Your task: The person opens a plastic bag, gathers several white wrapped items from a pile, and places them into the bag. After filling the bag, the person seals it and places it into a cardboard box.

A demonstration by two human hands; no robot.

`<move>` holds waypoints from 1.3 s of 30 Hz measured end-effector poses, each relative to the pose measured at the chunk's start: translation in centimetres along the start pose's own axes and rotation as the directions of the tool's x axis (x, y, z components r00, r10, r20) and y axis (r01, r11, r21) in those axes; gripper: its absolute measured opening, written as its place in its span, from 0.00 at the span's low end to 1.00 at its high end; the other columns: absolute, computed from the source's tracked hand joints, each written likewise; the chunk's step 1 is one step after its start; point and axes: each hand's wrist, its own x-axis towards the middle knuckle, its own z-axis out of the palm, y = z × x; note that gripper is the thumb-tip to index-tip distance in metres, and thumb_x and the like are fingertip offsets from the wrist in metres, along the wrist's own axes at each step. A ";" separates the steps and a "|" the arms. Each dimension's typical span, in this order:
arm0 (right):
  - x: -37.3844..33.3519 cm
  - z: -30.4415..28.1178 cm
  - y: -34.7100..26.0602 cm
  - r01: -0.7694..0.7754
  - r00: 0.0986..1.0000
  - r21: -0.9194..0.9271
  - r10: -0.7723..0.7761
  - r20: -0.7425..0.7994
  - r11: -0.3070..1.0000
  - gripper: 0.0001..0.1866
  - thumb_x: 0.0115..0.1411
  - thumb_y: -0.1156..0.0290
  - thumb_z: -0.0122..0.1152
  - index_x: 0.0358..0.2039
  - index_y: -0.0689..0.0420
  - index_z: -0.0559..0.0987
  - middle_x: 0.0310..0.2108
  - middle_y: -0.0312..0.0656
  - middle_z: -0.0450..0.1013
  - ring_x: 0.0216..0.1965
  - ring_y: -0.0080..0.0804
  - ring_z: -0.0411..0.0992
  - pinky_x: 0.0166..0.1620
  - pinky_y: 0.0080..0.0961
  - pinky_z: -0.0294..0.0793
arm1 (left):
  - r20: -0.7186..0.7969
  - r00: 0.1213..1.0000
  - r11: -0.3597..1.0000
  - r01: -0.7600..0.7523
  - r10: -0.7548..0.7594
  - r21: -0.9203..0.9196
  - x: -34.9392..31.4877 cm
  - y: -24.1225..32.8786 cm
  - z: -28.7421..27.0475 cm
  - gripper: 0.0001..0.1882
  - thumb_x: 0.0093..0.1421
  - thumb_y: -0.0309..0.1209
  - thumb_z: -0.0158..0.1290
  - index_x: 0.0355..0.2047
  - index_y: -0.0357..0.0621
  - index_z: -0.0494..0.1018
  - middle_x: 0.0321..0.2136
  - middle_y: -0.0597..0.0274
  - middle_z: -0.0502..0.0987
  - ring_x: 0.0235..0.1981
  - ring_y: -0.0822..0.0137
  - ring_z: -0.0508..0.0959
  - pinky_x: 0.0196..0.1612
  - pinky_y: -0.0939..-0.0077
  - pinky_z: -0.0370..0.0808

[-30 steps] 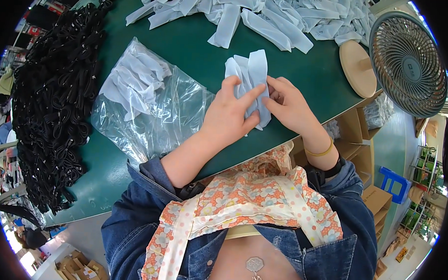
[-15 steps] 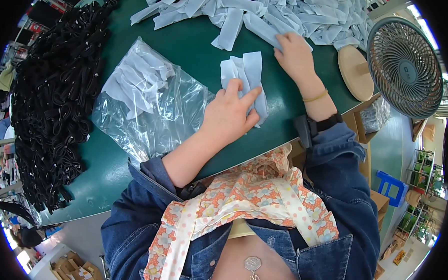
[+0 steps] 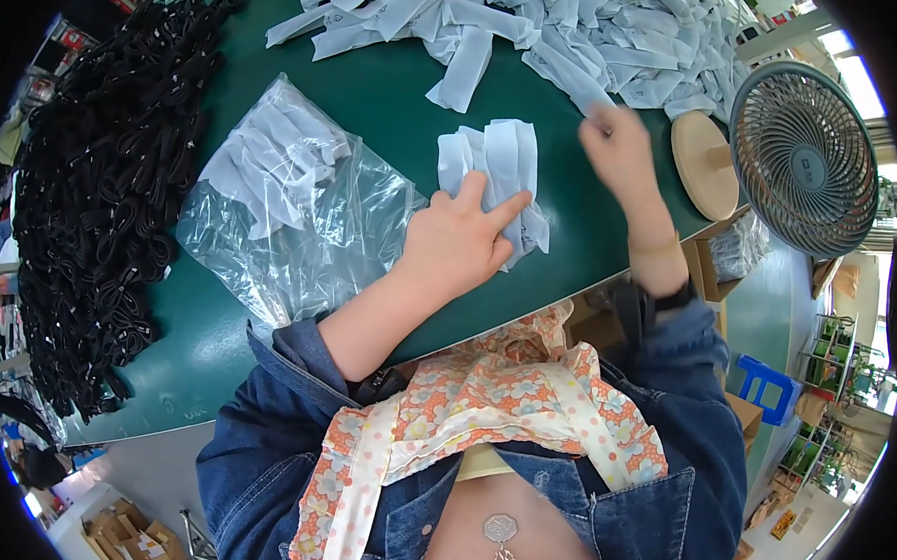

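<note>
My left hand (image 3: 458, 232) lies palm down, fingers spread, on a small stack of flat pale blue-white pouches (image 3: 511, 153), pressing it against the table. My right hand (image 3: 619, 152) is smeared by motion, its fingers curled, close to the end of a loose pouch (image 3: 567, 77) at the near edge of a big heap (image 3: 649, 49) of the same pouches. Whether its fingertips grip that pouch is too blurred to tell. Left of my left hand, a clear plastic bag (image 3: 355, 241) lies flat with several similar whitish pieces (image 3: 273, 162) in it.
A thick pile of bundled black cords (image 3: 101, 215) covers the left side of the green table (image 3: 216, 340). At the right edge stands a grey fan (image 3: 804, 160) with a round wooden base (image 3: 704, 166). Below it is a cardboard box (image 3: 707, 271) holding plastic-wrapped items; a blue plastic stool (image 3: 764, 389) stands farther right.
My right hand has moved slightly right and nearer to me, away from where it touched the heap. The stack under my left hand looks fuller, with another pouch layer on its right.
</note>
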 end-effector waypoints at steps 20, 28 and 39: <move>-6.4 -0.6 0.4 -0.044 0.996 0.244 0.023 0.087 0.969 0.19 0.54 0.69 0.60 0.47 0.59 0.73 0.32 0.47 0.74 0.34 0.37 0.73 0.39 0.27 0.72 | 0.047 0.999 0.999 0.005 -0.006 0.037 0.4 0.3 0.2 0.25 0.50 0.39 0.52 0.51 0.69 0.70 0.37 0.57 0.65 0.23 0.57 0.74 0.23 0.67 0.75; -4.9 1.8 -4.5 -0.110 0.980 0.159 0.080 0.185 0.981 0.30 0.51 0.68 0.60 0.55 0.62 0.66 0.35 0.53 0.75 0.37 0.44 0.75 0.42 0.31 0.72 | -0.054 0.998 0.995 0.037 -0.042 -0.088 0.0 0.2 0.4 0.25 0.51 0.33 0.51 0.52 0.60 0.68 0.43 0.50 0.65 0.27 0.52 0.75 0.31 0.65 0.76; -7.4 1.7 -10.7 0.196 0.942 -0.221 -0.121 0.313 0.955 0.50 0.38 0.53 0.67 0.61 0.59 0.58 0.48 0.60 0.64 0.49 0.58 0.65 0.46 0.47 0.68 | 0.299 0.938 0.599 0.343 -0.175 -0.723 -3.9 -1.7 -5.1 0.17 0.55 0.24 0.46 0.47 0.37 0.65 0.45 0.49 0.64 0.39 0.59 0.71 0.46 0.72 0.69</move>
